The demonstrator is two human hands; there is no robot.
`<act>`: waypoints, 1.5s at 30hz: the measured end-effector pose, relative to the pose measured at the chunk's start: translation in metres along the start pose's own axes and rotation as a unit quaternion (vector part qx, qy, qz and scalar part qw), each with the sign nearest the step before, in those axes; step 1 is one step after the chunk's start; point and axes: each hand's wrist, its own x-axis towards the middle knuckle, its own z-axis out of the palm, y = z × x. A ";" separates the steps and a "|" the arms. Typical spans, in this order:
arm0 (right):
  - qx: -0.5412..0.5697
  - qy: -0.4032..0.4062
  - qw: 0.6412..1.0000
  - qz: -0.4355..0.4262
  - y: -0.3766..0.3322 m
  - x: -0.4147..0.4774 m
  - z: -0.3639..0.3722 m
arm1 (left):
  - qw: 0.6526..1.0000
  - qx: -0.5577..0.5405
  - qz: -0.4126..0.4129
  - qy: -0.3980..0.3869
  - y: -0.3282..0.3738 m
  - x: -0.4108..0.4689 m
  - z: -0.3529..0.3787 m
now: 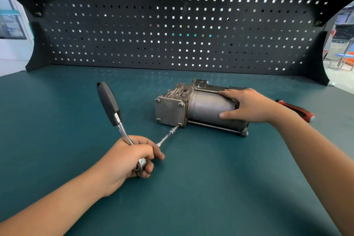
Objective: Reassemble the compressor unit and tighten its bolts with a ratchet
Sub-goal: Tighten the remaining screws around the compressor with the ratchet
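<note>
Compressor (201, 107) is lying on its side on the green bench (191, 188), its square end plate (169, 110) facing left and slightly toward the camera, its round can running off to the right. Four bolt heads are showing at the plate's corners. Right hand (249, 106) is gripping the can near the compressor's right end: fingers are wrapping over the top, thumb is pressing along the near side. Left hand (130, 157) is working in front of and left of the compressor, fingers curling tight round the ratchet (115, 109) at its head and lower shank; the chrome head is peeking out between the fingers. The ratchet's black handle is sticking up out of the hand, tilting left, away from the compressor. An extension (168, 135) is running from the ratchet's head up to the plate, its socket end sitting on the bolt (179, 124) at the plate's lower near corner; how deep the socket is sitting I cannot tell. A red-and-black screwdriver (295, 110) is lying on the bench just right of the compressor, behind the right wrist and partly hidden by it. A dark pegboard (172, 25) is standing behind the compressor, light coming through its square holes.
</note>
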 end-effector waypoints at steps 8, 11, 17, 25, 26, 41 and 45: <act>0.003 0.003 1.000 0.000 0.000 0.000 0.001 | 0.999 0.050 0.018 -0.010 -0.002 -0.002 0.002; 0.002 0.003 1.000 0.004 0.000 0.000 0.000 | 0.999 0.052 0.016 -0.005 -0.002 -0.003 0.002; -0.003 0.001 1.000 -0.001 0.000 0.000 0.001 | 0.999 0.048 0.007 0.010 -0.002 -0.003 0.002; 0.002 0.005 1.000 -0.010 -0.002 -0.001 0.000 | 1.000 0.005 0.001 0.008 0.001 -0.002 0.006; -0.001 0.007 1.000 -0.014 -0.002 -0.001 0.000 | 1.000 -0.025 -0.009 0.011 0.003 -0.001 0.006; -0.028 0.032 0.999 -0.025 -0.003 -0.003 0.002 | 0.999 0.036 0.030 -0.006 0.004 0.000 0.018; -0.002 0.038 0.999 0.019 -0.004 -0.006 0.004 | 0.999 -0.033 -0.021 -0.003 0.010 0.002 -0.002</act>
